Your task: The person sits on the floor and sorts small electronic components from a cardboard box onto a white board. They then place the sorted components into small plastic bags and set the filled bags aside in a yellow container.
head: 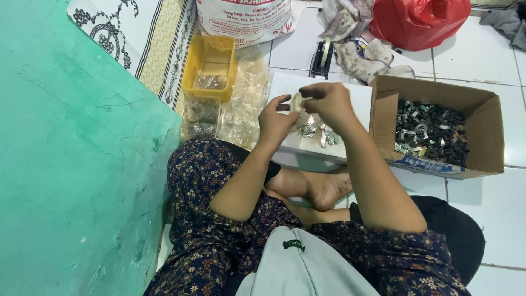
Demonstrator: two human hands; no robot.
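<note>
1. Small clear plastic bag (pixel 298 102): held up between both hands, above the white tray (pixel 359 94) at the centre of the scene.
2. Left hand (pixel 275 121): fingers curled, thumb and forefinger pinching the left edge of the bag. Grip closed on the bag.
3. Right hand (pixel 327 103): fingers bent inward over the top right of the bag. Grip closed on the bag; what the fingertips carry cannot be told.
4. Small metal parts (pixel 318 131): a loose heap on the white tray, directly below the hands.
5. Cardboard box (pixel 489 131): open, on the floor just right of the tray, holding a pile of dark and silver metal parts (pixel 430 131).
6. Yellow plastic basket (pixel 210 59): far left, with filled clear bags inside it.
7. Clear bags (pixel 246 101): a heap lying between the basket and the tray.
8. Tape dispenser (pixel 322 57): black, on the tiled floor beyond the tray.
9. Red plastic bag (pixel 419 21): at the far edge, right of centre.
10. Green wall (pixel 71 164): fills the left side.
</note>
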